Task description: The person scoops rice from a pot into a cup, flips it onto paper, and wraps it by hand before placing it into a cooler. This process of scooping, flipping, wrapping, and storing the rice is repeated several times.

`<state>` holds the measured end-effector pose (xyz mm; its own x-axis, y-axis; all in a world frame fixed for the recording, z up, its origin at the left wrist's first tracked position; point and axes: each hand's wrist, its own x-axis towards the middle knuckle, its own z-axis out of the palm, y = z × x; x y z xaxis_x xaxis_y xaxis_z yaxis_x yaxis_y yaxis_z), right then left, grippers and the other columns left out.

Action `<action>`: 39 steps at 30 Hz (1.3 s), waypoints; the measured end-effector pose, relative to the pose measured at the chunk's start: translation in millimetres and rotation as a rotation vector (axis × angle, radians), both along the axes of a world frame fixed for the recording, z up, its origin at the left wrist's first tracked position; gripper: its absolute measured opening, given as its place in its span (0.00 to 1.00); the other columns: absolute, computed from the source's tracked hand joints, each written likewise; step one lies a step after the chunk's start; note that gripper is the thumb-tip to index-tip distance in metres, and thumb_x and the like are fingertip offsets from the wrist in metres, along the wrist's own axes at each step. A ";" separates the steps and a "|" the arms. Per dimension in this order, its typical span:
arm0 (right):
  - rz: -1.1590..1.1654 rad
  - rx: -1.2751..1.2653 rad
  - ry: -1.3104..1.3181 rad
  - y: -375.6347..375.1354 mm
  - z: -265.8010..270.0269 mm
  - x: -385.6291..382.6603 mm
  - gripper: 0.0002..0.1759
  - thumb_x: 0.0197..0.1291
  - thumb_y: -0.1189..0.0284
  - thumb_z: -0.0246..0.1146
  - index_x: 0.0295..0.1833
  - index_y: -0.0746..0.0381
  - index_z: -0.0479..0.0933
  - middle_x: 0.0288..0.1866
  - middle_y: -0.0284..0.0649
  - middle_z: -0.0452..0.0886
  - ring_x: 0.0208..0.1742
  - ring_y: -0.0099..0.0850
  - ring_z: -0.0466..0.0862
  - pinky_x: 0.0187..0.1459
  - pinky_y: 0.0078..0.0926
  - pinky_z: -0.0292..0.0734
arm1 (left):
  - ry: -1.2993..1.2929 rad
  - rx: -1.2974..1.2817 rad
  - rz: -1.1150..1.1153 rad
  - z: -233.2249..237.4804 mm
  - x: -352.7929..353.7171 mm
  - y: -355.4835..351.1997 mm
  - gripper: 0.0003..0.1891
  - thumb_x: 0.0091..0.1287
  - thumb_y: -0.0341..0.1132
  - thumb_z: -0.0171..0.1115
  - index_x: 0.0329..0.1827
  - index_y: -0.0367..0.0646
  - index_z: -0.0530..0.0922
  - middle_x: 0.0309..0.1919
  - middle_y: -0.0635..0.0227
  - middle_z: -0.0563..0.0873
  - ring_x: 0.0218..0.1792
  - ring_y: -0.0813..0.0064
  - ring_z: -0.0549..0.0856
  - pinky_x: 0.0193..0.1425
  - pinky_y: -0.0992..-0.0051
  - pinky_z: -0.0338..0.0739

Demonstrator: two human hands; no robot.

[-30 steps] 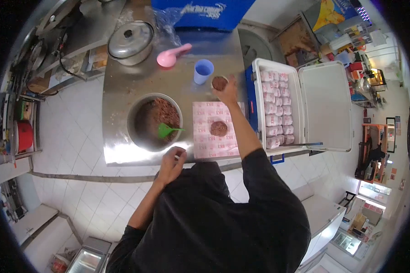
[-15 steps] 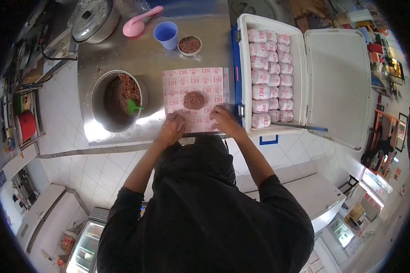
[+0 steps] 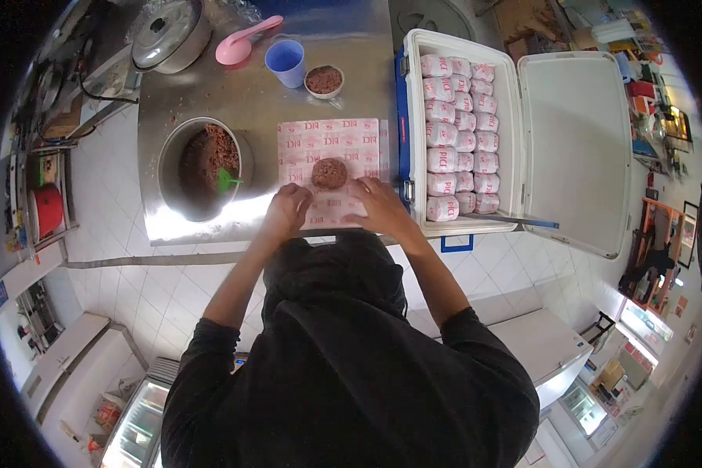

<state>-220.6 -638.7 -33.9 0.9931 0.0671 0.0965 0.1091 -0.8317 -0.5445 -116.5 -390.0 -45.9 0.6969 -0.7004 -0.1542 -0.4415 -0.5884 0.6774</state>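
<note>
Printed paper held, brown mound on it
Left hand and right hand, fingers curled, grip the paper's near part from either side; the table lies beneath.

Fills the bottom middle of the frame with the torso. Extends both arms upward, bent at the elbows and spread wide. Slants the left forearm up and rightward, the right forearm up and leftward. Has the left grip slightly left of and above the centre, curled inward. Has the right grip just right of and above the centre, turned back-up and pointing left, loosely bent. Holds both grips near each other, apart, nearly level.
</note>
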 end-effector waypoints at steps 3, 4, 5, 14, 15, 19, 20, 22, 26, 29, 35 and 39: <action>-0.047 0.038 0.028 -0.2 7.8 14.6 0.14 0.63 0.64 0.69 0.48 0.62 0.84 0.45 0.48 0.87 0.50 0.47 0.85 0.52 0.41 0.80 | 0.021 -0.075 0.043 2.1 30.0 -13.0 0.07 0.68 0.31 0.65 0.44 0.36 0.83 0.42 0.51 0.87 0.44 0.46 0.86 0.50 0.52 0.79; -0.105 0.134 0.117 -5.5 -6.0 27.0 0.14 0.63 0.64 0.69 0.47 0.63 0.84 0.44 0.48 0.87 0.49 0.47 0.86 0.51 0.42 0.81 | -0.018 -0.088 0.037 -7.2 43.4 -16.7 0.07 0.68 0.30 0.65 0.43 0.36 0.83 0.41 0.51 0.87 0.43 0.45 0.86 0.49 0.52 0.79; -0.164 0.232 0.209 -9.8 -19.3 38.4 0.14 0.63 0.64 0.69 0.47 0.63 0.84 0.42 0.49 0.88 0.47 0.48 0.87 0.49 0.43 0.81 | -0.054 -0.099 0.031 -17.2 56.3 -20.3 0.06 0.68 0.30 0.65 0.43 0.36 0.83 0.40 0.51 0.87 0.41 0.45 0.86 0.48 0.52 0.80; -0.249 -0.136 0.190 -14.6 -28.3 91.3 0.12 0.67 0.69 0.62 0.49 0.64 0.83 0.41 0.53 0.87 0.49 0.52 0.87 0.53 0.46 0.82 | -0.490 -0.147 -0.243 -35.2 -20.6 -34.9 0.21 0.69 0.32 0.61 0.63 0.33 0.77 0.59 0.46 0.79 0.60 0.46 0.79 0.69 0.54 0.74; -0.260 -0.192 -0.013 -13.4 -45.0 98.9 0.12 0.67 0.70 0.60 0.51 0.65 0.83 0.42 0.54 0.87 0.48 0.52 0.88 0.53 0.46 0.83 | -0.506 -0.089 -0.250 -43.1 -27.3 -36.9 0.22 0.70 0.33 0.60 0.64 0.31 0.75 0.61 0.45 0.78 0.63 0.46 0.77 0.72 0.55 0.71; -0.281 -0.441 -0.113 -0.7 -84.5 113.8 0.16 0.69 0.75 0.55 0.57 0.69 0.80 0.51 0.55 0.86 0.54 0.51 0.86 0.53 0.43 0.85 | -0.509 0.033 -0.262 -44.1 -30.8 -40.4 0.26 0.71 0.34 0.57 0.67 0.23 0.72 0.67 0.42 0.74 0.69 0.46 0.73 0.78 0.57 0.66; -0.287 -0.369 0.035 0.6 -87.2 115.1 0.17 0.69 0.74 0.55 0.58 0.69 0.80 0.51 0.56 0.86 0.55 0.50 0.86 0.53 0.42 0.85 | -0.502 0.034 -0.244 -44.3 -30.8 -38.9 0.26 0.71 0.34 0.56 0.67 0.23 0.72 0.67 0.42 0.73 0.69 0.46 0.73 0.78 0.57 0.67; -0.296 -0.226 0.330 3.5 -66.8 114.8 0.18 0.69 0.74 0.54 0.60 0.69 0.79 0.52 0.57 0.85 0.57 0.49 0.85 0.54 0.41 0.84 | -0.521 0.070 -0.250 -44.0 -28.7 -37.6 0.27 0.70 0.32 0.58 0.68 0.21 0.70 0.67 0.42 0.72 0.69 0.45 0.73 0.78 0.56 0.67; -0.351 -0.239 0.028 -4.2 -58.4 114.0 0.17 0.66 0.75 0.55 0.56 0.69 0.80 0.47 0.55 0.87 0.48 0.50 0.88 0.52 0.44 0.84 | -0.517 0.034 -0.220 -43.7 -30.9 -40.4 0.28 0.69 0.32 0.59 0.68 0.20 0.70 0.67 0.41 0.72 0.69 0.43 0.72 0.77 0.56 0.68; -0.405 -0.236 -0.116 -7.5 -89.4 111.2 0.17 0.66 0.75 0.55 0.56 0.68 0.80 0.45 0.55 0.87 0.47 0.51 0.89 0.51 0.48 0.84 | -0.552 0.083 -0.226 -43.4 -31.3 -41.9 0.26 0.70 0.34 0.57 0.65 0.20 0.72 0.68 0.40 0.72 0.69 0.45 0.73 0.78 0.57 0.67; -0.402 -0.096 0.317 -6.8 -42.9 122.3 0.20 0.60 0.72 0.62 0.58 0.62 0.81 0.47 0.55 0.87 0.51 0.51 0.88 0.56 0.51 0.80 | -0.521 0.079 -0.204 -38.4 -30.8 -46.5 0.28 0.68 0.37 0.61 0.64 0.20 0.72 0.67 0.40 0.72 0.68 0.46 0.73 0.76 0.56 0.68; -0.243 -0.178 0.093 -16.0 -42.8 115.9 0.20 0.56 0.68 0.67 0.55 0.57 0.84 0.43 0.50 0.86 0.50 0.47 0.85 0.55 0.47 0.80 | -0.518 0.060 -0.195 -40.8 -29.6 -44.1 0.29 0.66 0.37 0.63 0.64 0.20 0.73 0.67 0.40 0.72 0.68 0.46 0.73 0.77 0.58 0.67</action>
<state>-104.7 -654.7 -76.7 0.9861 -0.1657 0.0121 -0.1482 -0.9106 -0.3859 -146.0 -434.1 -86.6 0.5501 -0.8248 0.1306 -0.8127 -0.4928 0.3110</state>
